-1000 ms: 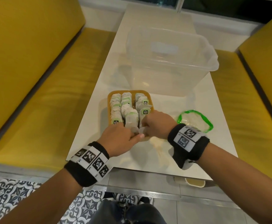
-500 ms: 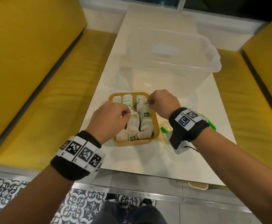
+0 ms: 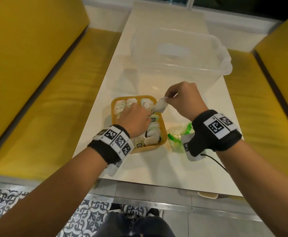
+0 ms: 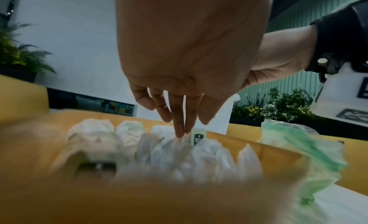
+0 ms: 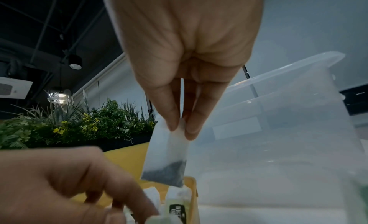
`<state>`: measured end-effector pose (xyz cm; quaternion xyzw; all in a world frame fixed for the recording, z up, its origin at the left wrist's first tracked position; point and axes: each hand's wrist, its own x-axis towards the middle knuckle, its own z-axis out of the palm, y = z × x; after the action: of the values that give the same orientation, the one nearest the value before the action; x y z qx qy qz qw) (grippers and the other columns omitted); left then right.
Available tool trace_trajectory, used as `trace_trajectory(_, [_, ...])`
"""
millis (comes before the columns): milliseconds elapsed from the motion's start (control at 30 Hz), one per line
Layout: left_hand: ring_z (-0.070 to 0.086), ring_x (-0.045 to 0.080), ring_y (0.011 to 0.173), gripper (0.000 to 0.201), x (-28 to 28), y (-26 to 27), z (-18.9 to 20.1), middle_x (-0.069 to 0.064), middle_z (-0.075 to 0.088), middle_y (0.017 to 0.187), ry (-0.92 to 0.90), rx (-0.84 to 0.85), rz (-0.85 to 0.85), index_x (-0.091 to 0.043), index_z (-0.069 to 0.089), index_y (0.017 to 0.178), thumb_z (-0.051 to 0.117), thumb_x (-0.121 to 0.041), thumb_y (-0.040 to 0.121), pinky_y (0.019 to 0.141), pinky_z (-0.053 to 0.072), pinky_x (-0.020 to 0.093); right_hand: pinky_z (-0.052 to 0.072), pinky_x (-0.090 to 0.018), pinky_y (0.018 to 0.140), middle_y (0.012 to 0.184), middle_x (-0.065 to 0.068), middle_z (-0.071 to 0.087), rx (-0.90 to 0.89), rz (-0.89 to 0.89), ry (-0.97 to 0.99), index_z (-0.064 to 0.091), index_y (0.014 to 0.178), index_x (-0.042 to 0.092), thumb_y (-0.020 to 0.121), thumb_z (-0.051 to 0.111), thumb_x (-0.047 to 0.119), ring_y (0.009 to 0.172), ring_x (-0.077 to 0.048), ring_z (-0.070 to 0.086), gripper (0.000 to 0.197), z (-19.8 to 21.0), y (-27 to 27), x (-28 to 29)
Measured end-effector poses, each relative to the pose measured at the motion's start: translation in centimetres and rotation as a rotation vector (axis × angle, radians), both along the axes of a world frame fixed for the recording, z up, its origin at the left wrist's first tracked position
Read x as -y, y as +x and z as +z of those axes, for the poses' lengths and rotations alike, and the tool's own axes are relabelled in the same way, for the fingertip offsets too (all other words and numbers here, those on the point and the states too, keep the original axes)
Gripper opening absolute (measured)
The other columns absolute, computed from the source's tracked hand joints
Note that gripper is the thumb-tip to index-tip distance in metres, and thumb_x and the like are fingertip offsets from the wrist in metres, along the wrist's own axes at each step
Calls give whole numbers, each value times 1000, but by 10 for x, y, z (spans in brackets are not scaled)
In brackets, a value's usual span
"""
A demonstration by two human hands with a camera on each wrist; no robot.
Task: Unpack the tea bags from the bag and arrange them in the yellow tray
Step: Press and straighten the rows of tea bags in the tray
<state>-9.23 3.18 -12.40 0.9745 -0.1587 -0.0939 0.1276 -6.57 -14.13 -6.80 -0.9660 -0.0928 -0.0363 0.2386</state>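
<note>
The yellow tray (image 3: 163, 132) sits on the white table, packed with rows of white tea bags (image 3: 152, 134). My right hand (image 3: 182, 100) pinches one tea bag (image 3: 160, 106) by its top edge, hanging just above the tray's far right corner; the same tea bag (image 5: 167, 155) shows dark tea at its bottom. My left hand (image 3: 136, 117) is over the tray with straight fingers (image 4: 180, 126) pressing down among the tea bags (image 4: 179, 152). The crumpled green-edged plastic bag (image 3: 179, 139) lies right of the tray, partly hidden by my right wrist.
A large clear plastic tub (image 3: 177, 62) stands on the table just beyond the tray. Yellow bench seats (image 3: 45, 108) flank the table on both sides. The table's near edge (image 3: 157, 183) is close to my body.
My right hand has lifted a tea bag up from the tray's right row and moved it toward the far corner. My left hand has slid further over the tray and flattened onto the bags.
</note>
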Motion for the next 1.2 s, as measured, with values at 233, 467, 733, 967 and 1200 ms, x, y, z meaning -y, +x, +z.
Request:
trace_trajectory(233, [43, 26, 113, 36, 0, -12, -3, -5, 61, 124, 44, -61, -94, -28, 64, 123, 35, -30, 102, 96, 33, 42, 48, -26, 72, 77, -4, 69, 6, 22, 50, 74, 81, 10, 84, 68, 10, 74, -20, 62, 7, 10, -1, 2])
trace_trajectory(467, [41, 27, 117, 37, -1, -24, 7, 6, 56, 125, 27, -97, -113, -35, 59, 132, 36, -30, 103, 98, 32, 39, 43, -20, 68, 73, -1, 65, -56, 117, 55, 75, 83, 9, 83, 70, 7, 69, -15, 58, 6, 8, 1, -9])
trace_trajectory(733, [45, 24, 108, 33, -6, -22, -3, 1, 64, 103, -8, -72, -139, -29, 68, 112, 38, -28, 100, 90, 34, 39, 48, -30, 68, 91, -12, 66, -176, 203, -345, 71, 83, 13, 84, 57, 6, 81, -31, 62, 15, -36, 12, -26])
trace_trajectory(967, [45, 23, 106, 32, -8, -20, -3, 1, 64, 101, -15, -65, -149, -27, 70, 107, 39, -27, 99, 92, 34, 40, 40, -30, 63, 77, -2, 47, -244, 336, -616, 65, 95, 13, 90, 52, 23, 71, -25, 51, 17, -39, 5, -43])
trace_trajectory(1200, [43, 21, 113, 24, -7, -19, -9, -4, 61, 106, 49, -74, -188, -27, 64, 98, 43, -39, 97, 93, 29, 40, 42, -31, 61, 80, -2, 50, -128, 416, -803, 46, 78, 17, 94, 46, 14, 70, -25, 54, 16, -50, 7, -56])
